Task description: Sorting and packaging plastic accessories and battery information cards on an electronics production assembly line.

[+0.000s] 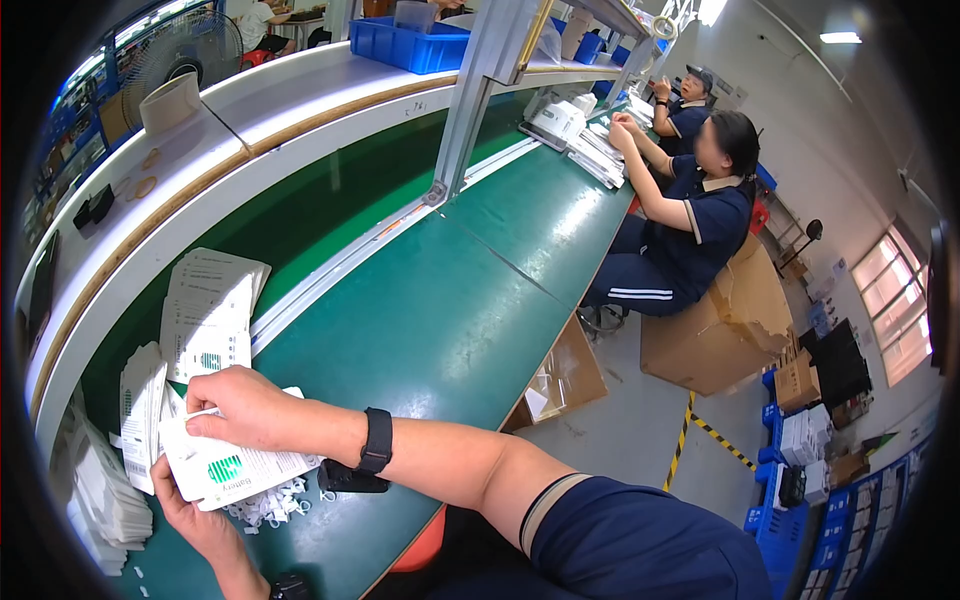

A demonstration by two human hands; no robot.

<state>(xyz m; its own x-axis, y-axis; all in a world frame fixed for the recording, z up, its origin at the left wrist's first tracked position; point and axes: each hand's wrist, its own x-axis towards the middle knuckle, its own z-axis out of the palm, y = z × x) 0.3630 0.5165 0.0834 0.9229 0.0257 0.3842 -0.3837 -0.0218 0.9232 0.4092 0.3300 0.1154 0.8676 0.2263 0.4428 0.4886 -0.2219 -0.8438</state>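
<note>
A worker at a packing line held a white printed leaflet (235, 468) with a green mark between both hands, low at the left of the green surface (440, 320). The right hand (245, 405) lay across the top of the leaflet, its fingers (200, 420) curled down and pinching the upper left edge; a black wristband (377, 440) circled that wrist. The left hand (195, 520) came up from beneath, its palm cradling the lower left corner, its fingers hidden under the paper, so how tightly they closed could not be told. The leaflet's long axis ran left to right across the worker's body, tilted slightly down toward the right, with the free end pointing at a small black device (350, 478) that lay just beside it on the surface. Small white clips (270, 505) lay scattered directly under the sheet. Stacks of similar leaflets (205, 310) stood fanned just beyond the right hand, which was the nearer of the two to them. Farther along the line, two seated co-workers (700, 200) in dark uniforms handled white papers of their own, and a blue bin (410, 45) sat on the upper shelf.
</note>
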